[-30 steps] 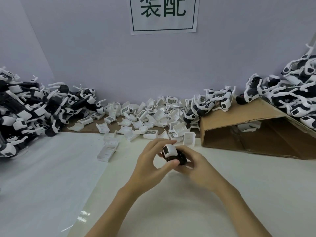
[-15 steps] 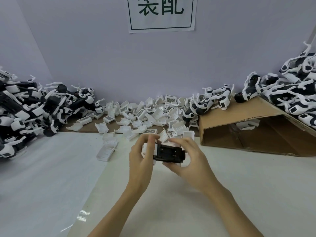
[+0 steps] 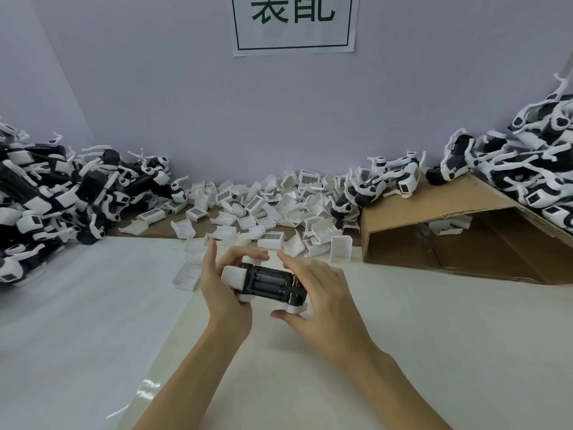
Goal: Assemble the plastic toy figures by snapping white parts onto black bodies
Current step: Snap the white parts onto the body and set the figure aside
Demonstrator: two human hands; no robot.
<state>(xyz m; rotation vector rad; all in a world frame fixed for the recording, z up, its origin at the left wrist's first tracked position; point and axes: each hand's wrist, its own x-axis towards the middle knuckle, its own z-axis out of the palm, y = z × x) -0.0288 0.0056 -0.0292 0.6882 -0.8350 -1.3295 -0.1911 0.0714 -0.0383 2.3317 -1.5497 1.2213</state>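
I hold a black toy body [image 3: 269, 282] with white end parts above the table, its open battery bay facing me. My left hand [image 3: 221, 285] grips its left white end, thumb below and fingers curled over the top. My right hand [image 3: 319, 294] holds the right end, thumb under a white foot and fingers arched over the back. A heap of loose white cover parts [image 3: 273, 209] lies along the wall behind my hands.
Black-and-white figures are piled at the far left [image 3: 46, 197] and on top of a tilted cardboard box [image 3: 434, 218] at the right. A single white part [image 3: 187, 276] lies just left of my left hand. A paper sign [image 3: 294, 23] hangs on the wall.
The figure has been turned from end-on to lying sideways with its battery bay toward me, and both hands have shifted out to its two ends.
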